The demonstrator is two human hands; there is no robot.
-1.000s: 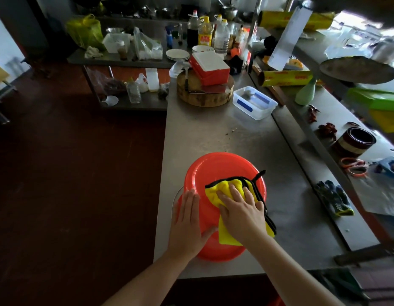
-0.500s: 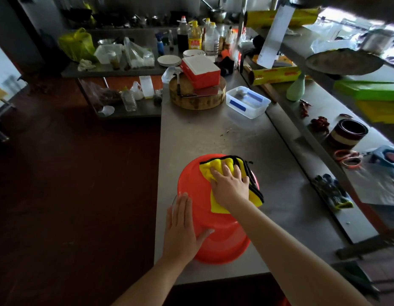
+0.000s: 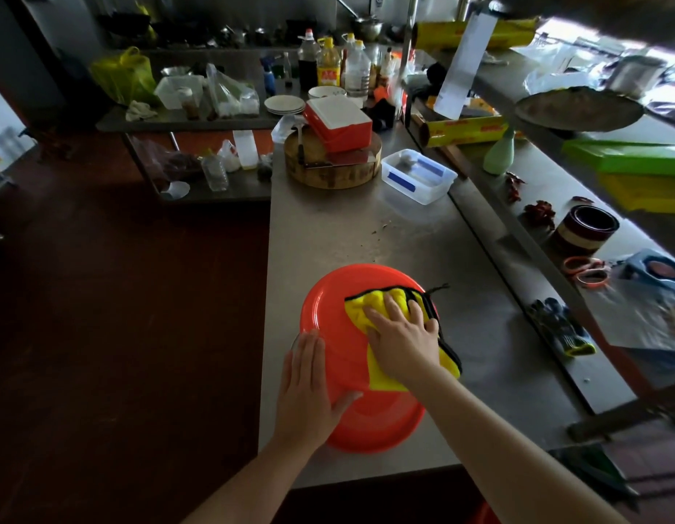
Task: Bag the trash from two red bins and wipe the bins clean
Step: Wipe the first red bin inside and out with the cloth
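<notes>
The right hand (image 3: 404,338) has drawn back from the far edge of the upturned red bin (image 3: 328,323) toward its middle, dragging the yellow cloth (image 3: 362,312) along: 1 more pass of a back-and-forth wipe. Its fingers lie straight and spread, pressing the cloth flat rather than gripping it. The left hand (image 3: 309,391) has not shifted; it rests open, palm down, on the bin's left flank, steadying it. The bin stands bottom-up near the front-left edge of the steel counter (image 3: 366,236). Likely this bin's outside is mid-wipe; no 2nd bin is clearly in view
</notes>
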